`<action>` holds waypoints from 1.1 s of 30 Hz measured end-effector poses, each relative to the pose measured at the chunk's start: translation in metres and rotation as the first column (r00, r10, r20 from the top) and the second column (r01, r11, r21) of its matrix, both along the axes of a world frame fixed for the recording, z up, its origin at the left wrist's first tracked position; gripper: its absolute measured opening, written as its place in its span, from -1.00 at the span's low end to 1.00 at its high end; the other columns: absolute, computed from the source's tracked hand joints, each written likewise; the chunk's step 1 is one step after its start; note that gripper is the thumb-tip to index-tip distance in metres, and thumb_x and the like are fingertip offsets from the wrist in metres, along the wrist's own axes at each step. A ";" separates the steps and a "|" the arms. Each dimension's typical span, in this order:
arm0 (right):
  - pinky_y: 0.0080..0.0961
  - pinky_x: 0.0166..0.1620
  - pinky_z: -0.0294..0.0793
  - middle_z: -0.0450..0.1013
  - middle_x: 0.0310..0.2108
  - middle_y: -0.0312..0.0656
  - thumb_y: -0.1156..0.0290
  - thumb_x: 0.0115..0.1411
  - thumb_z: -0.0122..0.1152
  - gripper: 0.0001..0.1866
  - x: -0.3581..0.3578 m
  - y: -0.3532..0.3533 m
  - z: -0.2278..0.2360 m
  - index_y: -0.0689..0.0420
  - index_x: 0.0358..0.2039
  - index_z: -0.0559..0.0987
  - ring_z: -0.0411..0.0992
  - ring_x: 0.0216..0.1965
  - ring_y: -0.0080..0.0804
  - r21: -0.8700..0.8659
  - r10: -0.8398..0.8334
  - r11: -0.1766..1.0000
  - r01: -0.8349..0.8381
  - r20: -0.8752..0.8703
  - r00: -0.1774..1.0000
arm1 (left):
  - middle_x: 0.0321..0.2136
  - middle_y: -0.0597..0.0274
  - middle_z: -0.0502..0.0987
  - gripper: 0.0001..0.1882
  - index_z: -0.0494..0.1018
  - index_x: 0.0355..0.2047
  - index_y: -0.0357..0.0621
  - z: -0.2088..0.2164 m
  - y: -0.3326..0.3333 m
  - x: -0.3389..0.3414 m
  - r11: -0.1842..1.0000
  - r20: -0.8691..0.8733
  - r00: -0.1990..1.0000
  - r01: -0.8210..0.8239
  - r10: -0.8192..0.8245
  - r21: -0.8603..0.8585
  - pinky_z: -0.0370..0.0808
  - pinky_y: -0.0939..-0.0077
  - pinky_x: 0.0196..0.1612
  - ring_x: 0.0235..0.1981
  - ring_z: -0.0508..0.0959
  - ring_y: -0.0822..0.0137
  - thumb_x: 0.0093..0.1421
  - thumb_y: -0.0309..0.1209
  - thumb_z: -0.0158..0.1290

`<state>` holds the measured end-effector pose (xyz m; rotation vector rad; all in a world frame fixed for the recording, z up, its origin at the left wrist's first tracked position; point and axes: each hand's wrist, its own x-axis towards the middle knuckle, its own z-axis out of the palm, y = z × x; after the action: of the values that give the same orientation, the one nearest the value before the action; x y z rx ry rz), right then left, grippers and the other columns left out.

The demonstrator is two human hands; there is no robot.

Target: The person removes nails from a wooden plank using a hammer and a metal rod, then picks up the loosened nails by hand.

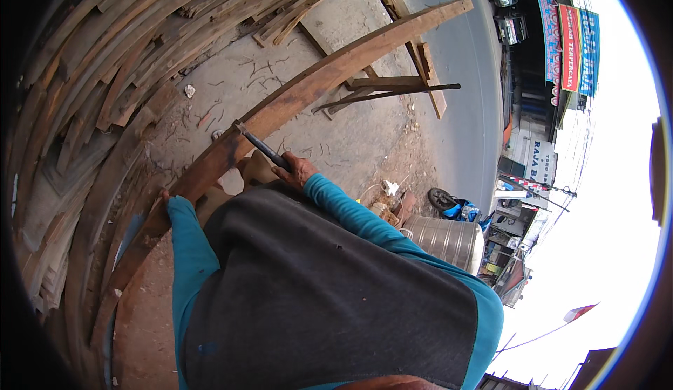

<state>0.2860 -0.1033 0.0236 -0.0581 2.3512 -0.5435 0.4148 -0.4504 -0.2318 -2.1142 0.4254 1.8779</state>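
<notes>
A long brown wooden beam [301, 92] runs slantwise from the lower left to the upper right, bent by the lens. My right hand [301, 170] is closed round the dark handle of a hammer [263, 146]. The small metal head of the hammer meets the beam's near edge; its exact shape is hard to make out. Further down the beam, my left hand [165, 196] grips its edge, with most of the fingers hidden by the wood and the sleeve. My legs show in part beneath the beam.
Stacked old planks [105, 74] fill the left. Thin bent pieces, apparently nails, litter the concrete ground [231, 85]. A wooden frame [392, 81] with a dark bar [399, 92] supports the beam's far part. A metal drum [449, 241], a blue motorbike [456, 206] and the road [459, 110] lie right.
</notes>
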 end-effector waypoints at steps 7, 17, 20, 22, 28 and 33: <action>-0.09 0.05 0.46 0.53 -0.09 0.21 -0.01 0.25 0.20 -0.40 -0.032 -0.008 0.020 0.19 0.12 0.42 0.50 -0.01 0.17 -0.081 0.025 0.997 -0.022 0.037 0.999 | 0.31 0.05 0.29 -0.16 0.19 0.35 -0.12 -0.070 0.007 0.013 0.957 -0.052 0.961 -0.277 0.273 -0.086 0.11 0.08 0.39 0.30 0.29 0.07 0.26 0.22 -0.16; -0.58 -0.46 0.52 0.50 -0.35 -0.06 0.31 0.32 0.02 -0.65 -0.065 -0.062 0.055 0.27 0.00 0.50 0.55 -0.45 -0.34 -0.691 0.131 0.665 0.284 0.483 0.866 | 0.24 -0.11 0.26 0.20 -0.03 0.25 -0.18 0.028 0.019 -0.019 0.872 0.412 0.804 -0.251 0.430 -0.420 0.41 0.06 0.28 0.22 0.36 -0.04 -0.26 -0.10 0.51; -0.44 -0.35 0.65 0.52 -0.21 0.12 0.05 0.33 0.07 -0.40 -0.102 -0.104 0.059 0.25 0.18 0.34 0.62 -0.19 -0.11 -0.705 0.316 0.675 0.217 0.542 0.779 | 0.27 -0.14 0.18 0.27 -0.14 0.29 -0.27 0.009 0.040 -0.005 0.783 0.281 0.805 -0.324 0.523 -0.530 0.31 0.14 0.34 0.25 0.30 0.00 -0.26 -0.18 0.50; -0.40 -0.26 0.68 0.51 -0.10 0.22 -0.01 0.27 0.18 -0.28 -0.111 -0.141 0.065 0.27 0.23 0.27 0.60 -0.11 -0.04 -0.660 0.295 0.708 0.251 0.600 0.744 | 0.25 -0.17 0.18 0.29 -0.16 0.30 -0.31 0.003 0.052 -0.001 0.713 0.225 0.801 -0.318 0.554 -0.625 0.30 0.14 0.34 0.24 0.31 0.00 -0.26 -0.19 0.50; -0.41 -0.18 0.63 0.57 -0.14 0.02 0.12 0.22 0.37 -0.40 -0.105 -0.206 0.072 0.27 0.10 0.44 0.59 -0.19 -0.31 -0.596 0.607 0.706 -0.383 0.230 0.761 | 0.21 -0.24 0.19 0.34 -0.18 0.30 -0.34 0.001 0.064 -0.007 0.607 0.162 0.750 -0.367 0.641 -0.705 0.33 0.14 0.28 0.20 0.34 -0.03 -0.31 -0.25 0.52; -0.32 -0.13 0.48 0.41 -0.35 -0.21 0.18 0.19 0.40 -0.52 -0.099 -0.263 0.054 0.18 0.02 0.55 0.45 -0.24 -0.37 -0.361 0.825 0.197 -0.912 -0.441 0.353 | 0.21 -0.22 0.19 0.35 -0.24 0.30 -0.31 0.008 0.069 0.008 0.455 -0.123 0.719 -0.553 0.685 -0.698 0.32 0.18 0.28 0.18 0.34 0.03 -0.28 -0.27 0.53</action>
<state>0.1872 -0.3667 0.0780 -1.7080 1.7207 -0.5858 0.4230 -0.3811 -0.2241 -3.3204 0.3746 2.0448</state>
